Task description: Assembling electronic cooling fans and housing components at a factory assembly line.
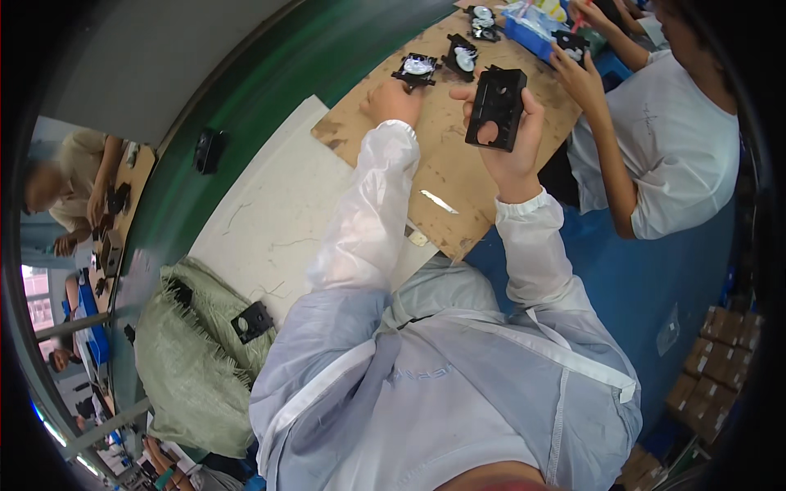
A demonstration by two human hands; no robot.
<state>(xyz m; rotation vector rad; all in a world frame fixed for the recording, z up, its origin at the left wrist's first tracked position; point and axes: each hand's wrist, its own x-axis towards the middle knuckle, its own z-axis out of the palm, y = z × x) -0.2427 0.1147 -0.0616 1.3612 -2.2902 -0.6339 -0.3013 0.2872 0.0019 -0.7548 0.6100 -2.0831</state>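
My right hand (517,159) grips a black rectangular plastic housing (499,98), held up above the brown board. A round hole near the housing's lower end lets the skin behind show through. My left hand (391,103) is at the board's far left edge, fingers curled at the near side of a black plastic assembly (418,69) with a white round part on top. Its fingertips are partly hidden. Just right of that lies a similar black assembly (461,57) with a white disc, and another assembly (483,23) sits farther back.
The brown board (450,176) bears a shiny strip (439,201). Left of it are a white sheet (262,213), a green conveyor belt (237,106) with a black part (208,150), and a green woven sack (192,360). A co-worker (663,139) works at right beside a blue bin (530,33).
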